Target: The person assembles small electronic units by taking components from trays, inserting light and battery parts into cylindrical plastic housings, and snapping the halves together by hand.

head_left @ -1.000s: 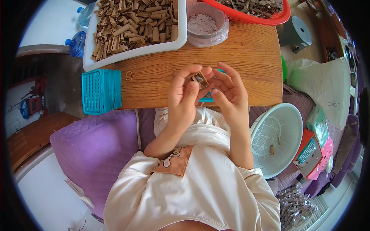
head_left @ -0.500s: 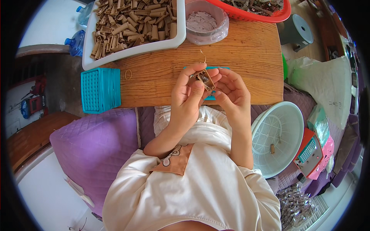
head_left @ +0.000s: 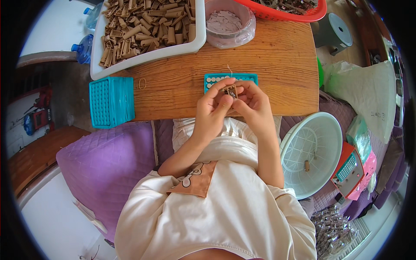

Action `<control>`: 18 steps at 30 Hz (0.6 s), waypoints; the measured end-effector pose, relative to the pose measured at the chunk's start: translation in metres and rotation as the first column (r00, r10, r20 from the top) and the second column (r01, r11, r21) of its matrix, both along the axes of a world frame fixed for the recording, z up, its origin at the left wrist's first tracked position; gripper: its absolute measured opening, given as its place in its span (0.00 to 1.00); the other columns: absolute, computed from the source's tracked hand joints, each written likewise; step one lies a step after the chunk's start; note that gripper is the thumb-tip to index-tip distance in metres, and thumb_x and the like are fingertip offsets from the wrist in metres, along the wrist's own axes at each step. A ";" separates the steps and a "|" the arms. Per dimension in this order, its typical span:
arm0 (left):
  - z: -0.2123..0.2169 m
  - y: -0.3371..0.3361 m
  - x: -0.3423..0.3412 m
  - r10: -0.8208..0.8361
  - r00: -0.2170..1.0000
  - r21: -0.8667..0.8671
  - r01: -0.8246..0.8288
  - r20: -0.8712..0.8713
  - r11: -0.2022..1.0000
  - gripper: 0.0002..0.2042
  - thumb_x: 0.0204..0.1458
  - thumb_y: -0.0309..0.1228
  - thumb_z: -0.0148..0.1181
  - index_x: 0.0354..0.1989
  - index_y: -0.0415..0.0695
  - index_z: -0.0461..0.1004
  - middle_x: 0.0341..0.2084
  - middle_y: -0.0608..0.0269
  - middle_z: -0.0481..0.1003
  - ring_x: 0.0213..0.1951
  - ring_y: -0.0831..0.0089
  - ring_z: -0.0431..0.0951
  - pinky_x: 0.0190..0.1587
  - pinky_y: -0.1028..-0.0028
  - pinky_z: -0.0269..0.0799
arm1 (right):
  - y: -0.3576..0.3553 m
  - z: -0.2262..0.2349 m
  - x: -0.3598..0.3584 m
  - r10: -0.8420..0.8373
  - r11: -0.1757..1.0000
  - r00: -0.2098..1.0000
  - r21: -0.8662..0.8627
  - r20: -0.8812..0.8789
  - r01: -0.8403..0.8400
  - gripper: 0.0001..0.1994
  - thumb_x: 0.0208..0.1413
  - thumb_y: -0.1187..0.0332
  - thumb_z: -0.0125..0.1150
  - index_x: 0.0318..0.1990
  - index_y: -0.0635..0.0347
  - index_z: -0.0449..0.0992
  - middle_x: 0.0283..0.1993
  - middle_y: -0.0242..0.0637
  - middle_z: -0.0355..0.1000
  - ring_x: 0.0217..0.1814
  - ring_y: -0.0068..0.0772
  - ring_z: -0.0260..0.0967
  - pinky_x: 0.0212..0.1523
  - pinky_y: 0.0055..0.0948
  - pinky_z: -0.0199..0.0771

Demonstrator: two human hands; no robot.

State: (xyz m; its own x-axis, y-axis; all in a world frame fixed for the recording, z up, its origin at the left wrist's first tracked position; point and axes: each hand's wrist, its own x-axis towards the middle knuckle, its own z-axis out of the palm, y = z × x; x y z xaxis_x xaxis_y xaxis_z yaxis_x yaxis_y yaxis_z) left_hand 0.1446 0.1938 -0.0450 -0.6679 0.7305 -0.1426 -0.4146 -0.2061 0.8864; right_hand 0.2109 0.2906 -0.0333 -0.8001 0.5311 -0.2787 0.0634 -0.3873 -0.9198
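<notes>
Between both hands, above the table's near edge, is a small brown open-faced casing (head_left: pixel 231 91) with a metal coil-like part inside. My left hand (head_left: pixel 213 104) pinches it from the left, thumb across its lower side. The fingers of my right hand (head_left: pixel 252 102) close on its right side, with the thumb at the lower corner. A thin pale string or wire (head_left: pixel 229 69) sticks up just beyond the fingertips. Behind and partly under the hands lies a turquoise tray (head_left: pixel 252 78) with rows of round white pieces; the hands cover its nearer part.
A white bin (head_left: pixel 200 40) of brown half-tube casings stands far left, beside a tub of pale flakes (head_left: pixel 223 22). Far right is a red basket (head_left: pixel 299 16). Stacked turquoise trays (head_left: pixel 112 102) and a rubber band (head_left: pixel 142 83) lie left. A pale green basket (head_left: pixel 320 143) sits at right.
Both hands have come closer together and the casing has tilted more upright between them. More of the turquoise tray with its white pieces now shows behind the fingers.
</notes>
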 end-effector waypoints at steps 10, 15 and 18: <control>-0.008 -0.018 -0.014 -0.047 0.977 -0.046 0.058 0.206 0.997 0.18 0.50 0.28 0.50 0.49 0.39 0.59 0.36 0.57 0.71 0.37 0.74 0.73 0.38 0.78 0.71 | 0.018 -0.007 0.008 0.222 0.975 0.973 -0.009 -0.057 -0.223 0.10 0.46 0.78 0.51 0.39 0.67 0.68 0.34 0.37 0.69 0.35 0.25 0.67 0.36 0.22 0.68; -0.014 -0.033 -0.028 0.004 0.971 -0.099 0.020 0.239 0.995 0.17 0.49 0.29 0.50 0.48 0.39 0.60 0.36 0.54 0.70 0.35 0.69 0.74 0.36 0.75 0.73 | 0.049 -0.015 0.019 -0.082 0.698 0.934 0.689 0.347 -0.194 0.11 0.41 0.78 0.55 0.36 0.62 0.71 0.34 0.39 0.67 0.34 0.33 0.67 0.35 0.27 0.67; -0.018 -0.036 -0.027 -0.044 0.961 -0.093 0.072 0.272 0.993 0.19 0.48 0.29 0.52 0.48 0.38 0.60 0.35 0.54 0.71 0.34 0.69 0.75 0.34 0.76 0.74 | 0.043 -0.025 0.020 -0.143 0.523 0.923 0.819 0.357 -0.235 0.11 0.39 0.77 0.56 0.35 0.61 0.72 0.32 0.39 0.66 0.33 0.38 0.65 0.34 0.30 0.66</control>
